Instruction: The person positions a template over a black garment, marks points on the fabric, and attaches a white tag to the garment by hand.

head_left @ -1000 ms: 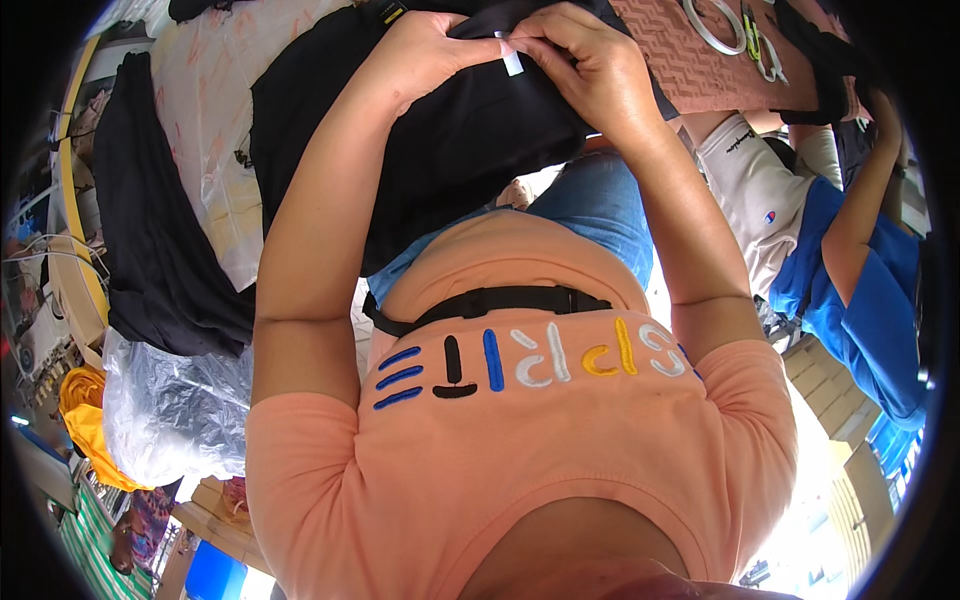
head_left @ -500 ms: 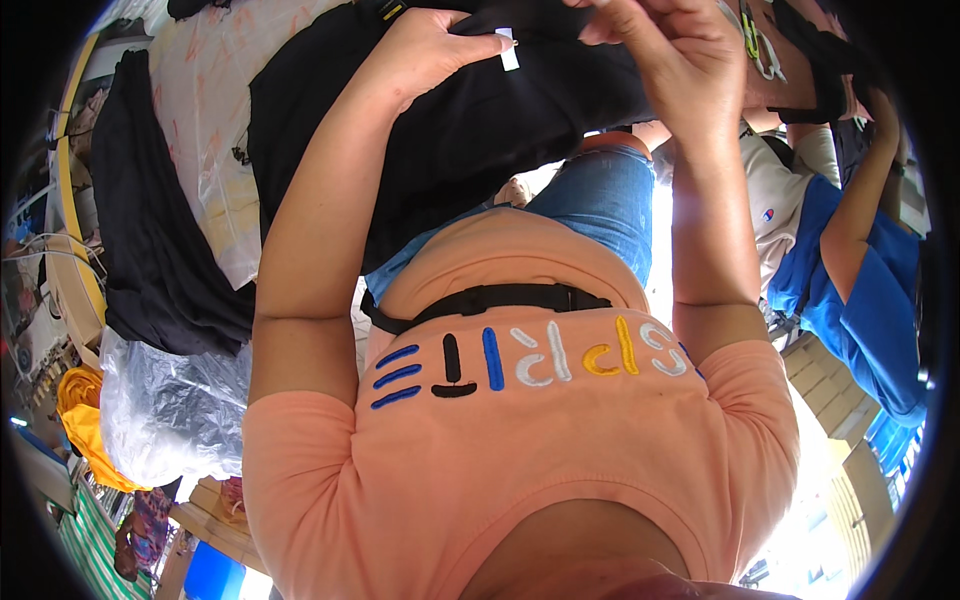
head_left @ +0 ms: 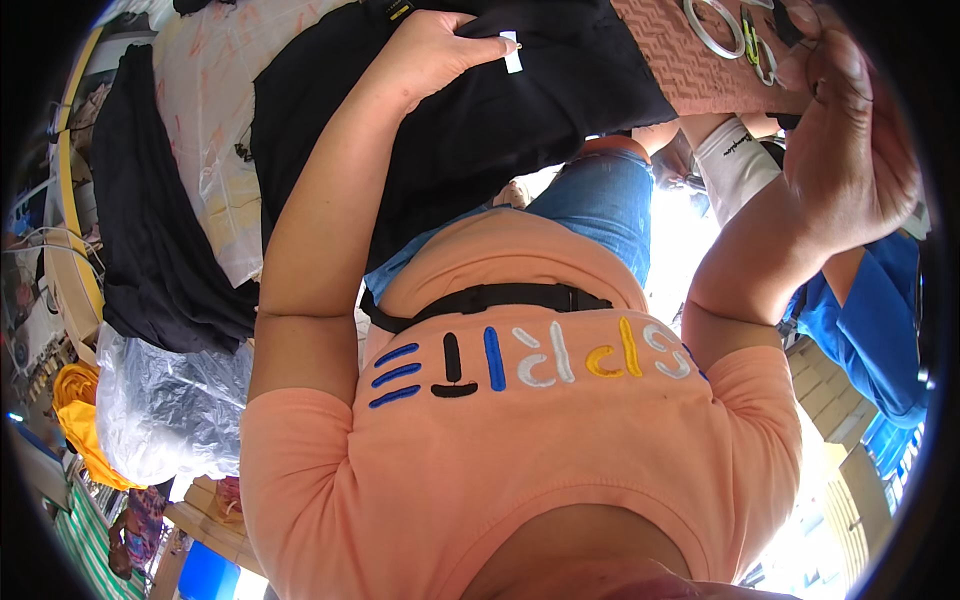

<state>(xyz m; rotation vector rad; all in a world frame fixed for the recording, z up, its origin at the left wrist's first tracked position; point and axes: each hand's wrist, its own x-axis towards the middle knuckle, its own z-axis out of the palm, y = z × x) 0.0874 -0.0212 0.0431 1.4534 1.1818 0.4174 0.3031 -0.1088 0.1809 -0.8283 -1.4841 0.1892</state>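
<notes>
A black cloth garment (head_left: 470, 150) is spread over the table edge and hangs down toward my lap. My left hand (head_left: 430, 55) is closed on it at the far side, thumb and fingers pinching the fabric. Beside the thumb tip, a small white label (head_left: 512, 55) lies on the black cloth. Out to the right and raised well away from the garment is my right hand (head_left: 850, 160). Its fingers are drawn together in a pinch near the picture's rim; whatever they hold is too small to make out.
Green-and-white thread snips (head_left: 750, 38) and a white ring (head_left: 714, 26) lie on the reddish-brown patterned surface beyond. Another black cloth (head_left: 150, 220) drapes at the left, above a clear plastic bag (head_left: 170, 410). At the right sits a person in blue (head_left: 885, 330).
My right hand has swung out to the right and toward me, away from the garment, uncovering the white ring. My left hand keeps its place on the cloth.
</notes>
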